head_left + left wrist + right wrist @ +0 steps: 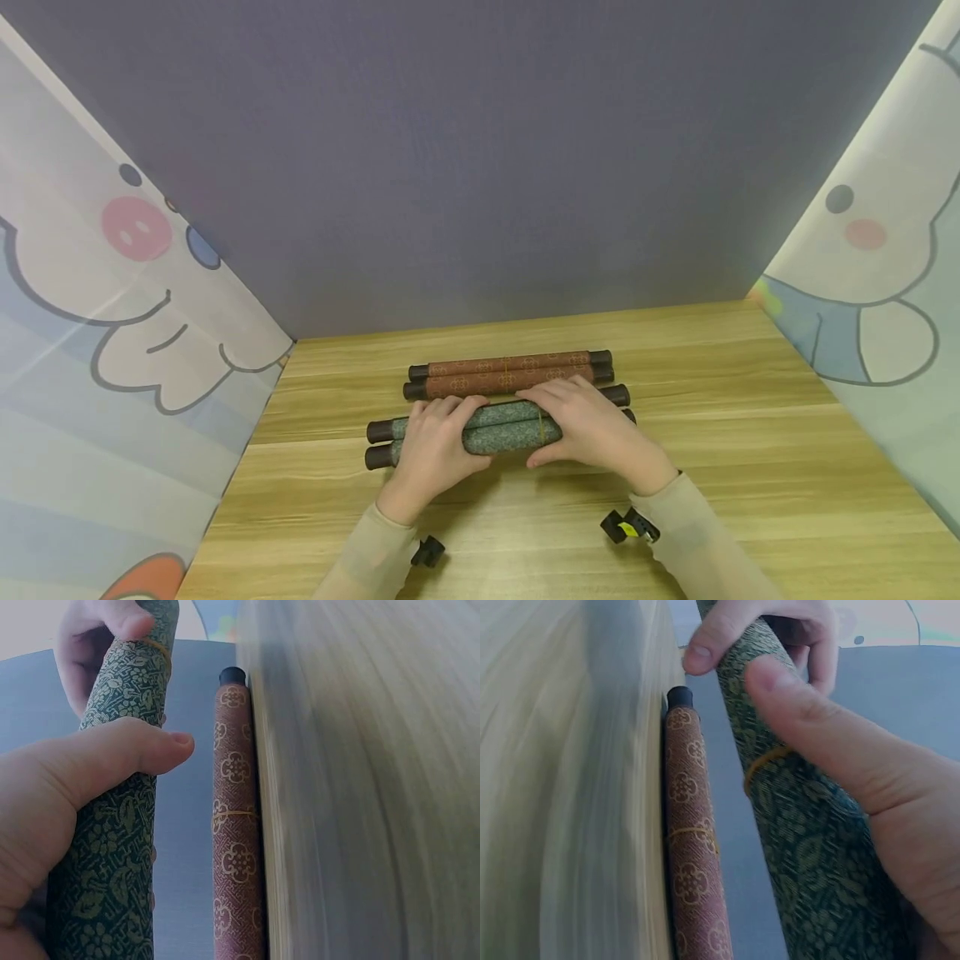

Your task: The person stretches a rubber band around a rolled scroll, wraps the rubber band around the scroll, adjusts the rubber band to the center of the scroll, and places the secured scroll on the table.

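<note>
Both hands hold a green patterned double-rolled scroll (510, 433) with dark end knobs, lifted off the table. My left hand (437, 442) grips it left of the middle, thumb along the near side and fingers over the far side. Right of the middle, my right hand (592, 421) grips it the same way, by a thin yellow band (769, 761) around the roll. Beyond it on the table lies a reddish-brown scroll (495, 382) with gold flower patterns, also double-rolled and banded. Neither hand touches that one.
The wooden table (337, 375) runs back to a grey-purple panel (487, 167). Cartoon-printed sheets (135, 292) stand at the left and right sides. Small black devices (427, 552) sit at both wrists.
</note>
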